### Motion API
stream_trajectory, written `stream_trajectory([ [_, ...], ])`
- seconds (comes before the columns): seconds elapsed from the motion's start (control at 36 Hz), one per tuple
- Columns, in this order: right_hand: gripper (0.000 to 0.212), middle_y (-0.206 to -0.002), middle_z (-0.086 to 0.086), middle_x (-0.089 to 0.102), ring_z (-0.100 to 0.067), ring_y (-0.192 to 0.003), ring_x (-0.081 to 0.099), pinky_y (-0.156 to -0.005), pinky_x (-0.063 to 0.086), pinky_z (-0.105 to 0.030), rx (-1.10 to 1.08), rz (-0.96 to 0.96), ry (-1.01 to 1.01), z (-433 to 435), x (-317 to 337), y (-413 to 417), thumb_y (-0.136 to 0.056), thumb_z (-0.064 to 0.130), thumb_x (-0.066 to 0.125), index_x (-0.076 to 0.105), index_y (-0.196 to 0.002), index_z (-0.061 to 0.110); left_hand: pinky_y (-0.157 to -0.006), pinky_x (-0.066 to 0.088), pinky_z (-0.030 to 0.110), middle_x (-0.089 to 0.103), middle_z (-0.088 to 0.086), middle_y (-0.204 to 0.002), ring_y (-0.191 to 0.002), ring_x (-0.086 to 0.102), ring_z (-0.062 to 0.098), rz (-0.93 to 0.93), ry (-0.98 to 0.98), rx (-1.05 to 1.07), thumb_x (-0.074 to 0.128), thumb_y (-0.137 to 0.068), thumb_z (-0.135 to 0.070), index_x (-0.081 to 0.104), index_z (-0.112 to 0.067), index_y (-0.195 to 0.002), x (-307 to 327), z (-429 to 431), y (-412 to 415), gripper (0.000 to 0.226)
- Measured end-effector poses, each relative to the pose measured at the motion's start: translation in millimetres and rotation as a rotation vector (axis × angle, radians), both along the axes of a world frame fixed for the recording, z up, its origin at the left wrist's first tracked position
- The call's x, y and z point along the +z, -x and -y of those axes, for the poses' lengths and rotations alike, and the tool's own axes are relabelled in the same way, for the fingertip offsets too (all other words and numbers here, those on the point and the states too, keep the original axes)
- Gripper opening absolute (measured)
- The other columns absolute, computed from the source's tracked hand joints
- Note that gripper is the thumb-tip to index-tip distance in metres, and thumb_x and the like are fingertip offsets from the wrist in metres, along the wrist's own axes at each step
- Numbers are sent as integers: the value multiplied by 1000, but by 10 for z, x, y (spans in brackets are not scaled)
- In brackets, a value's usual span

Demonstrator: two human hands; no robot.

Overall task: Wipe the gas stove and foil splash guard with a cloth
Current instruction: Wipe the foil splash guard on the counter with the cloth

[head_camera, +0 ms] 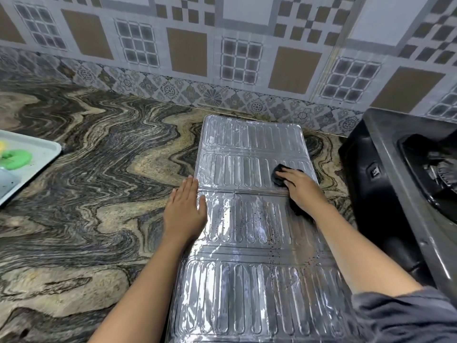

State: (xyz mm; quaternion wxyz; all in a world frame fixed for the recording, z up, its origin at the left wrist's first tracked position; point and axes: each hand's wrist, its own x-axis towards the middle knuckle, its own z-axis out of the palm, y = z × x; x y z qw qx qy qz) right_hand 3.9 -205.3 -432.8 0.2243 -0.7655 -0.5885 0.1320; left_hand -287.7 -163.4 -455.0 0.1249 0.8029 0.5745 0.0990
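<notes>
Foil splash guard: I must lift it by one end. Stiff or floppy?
Probably floppy: the foil splash guard looks thin, with creases between panels where it would hinge. Likely light and slidey, since the left hand rests on its edge while the right hand wipes with the cloth.

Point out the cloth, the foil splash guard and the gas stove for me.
cloth (277,179): head view, black bunched part at its left end.
foil splash guard (247,280): head view, ribbed near panel.
gas stove (371,194): head view, black side panel.
</notes>
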Motion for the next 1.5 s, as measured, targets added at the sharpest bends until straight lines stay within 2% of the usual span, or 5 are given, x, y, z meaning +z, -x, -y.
stream_trajectory([
  [0.14, 38, -143, 0, 44, -26, -129, 39, -106, 34, -39, -246, 90, 69, 243, 28, -53, -97, 14, 37, 51, -131, 25, -119, 0, 32, 1, -2, -158, -146, -1, 9, 13, -10, 1, 17, -99, -40, 6, -18, -150, -11, -3, 0, 57],
  [0.5, 45, -149, -2, 35, -23, -136, 30, -113, 18, -41, -437, 253, 109, 802, 26, 353, -96, 23, 39, 36, -140, 25, -119, 6, 35, 10, -1, -158, -146, 7, 11, 58, -30, 0, 22, -98, -37, 15, -17, -149, -5, -9, -3, 55],
  [0.94, 47, -152, -1, 29, -21, -141, 22, -116, 14, -41, -401, 237, 146, 978, 52, 442, -96, 25, 41, 33, -142, 24, -119, 6, 45, 16, 8, -156, -146, 8, 22, 314, 79, -110, 50, -94, -22, 28, -12, -146, 209, 29, 212, 57],
  [1.33, 50, -158, -9, 10, -25, -146, 7, -119, 8, -43, -215, 1, 312, 1104, 235, 487, -98, 18, 29, 19, -147, 15, -120, 7, 39, 13, 5, -156, -146, 8, 20, 213, 72, 25, 38, -99, -29, 18, -10, -148, 113, 1135, 530, 56],
  [1.5, 52, -157, -1, 18, -16, -146, 11, -119, 1, -43, -160, 140, 238, 1200, 167, 458, -97, 32, 35, 22, -146, 22, -120, 9, 41, 11, 4, -157, -146, 7, 19, 174, 62, 46, 35, -99, -33, 15, -13, -149, 131, 1195, 521, 57],
])
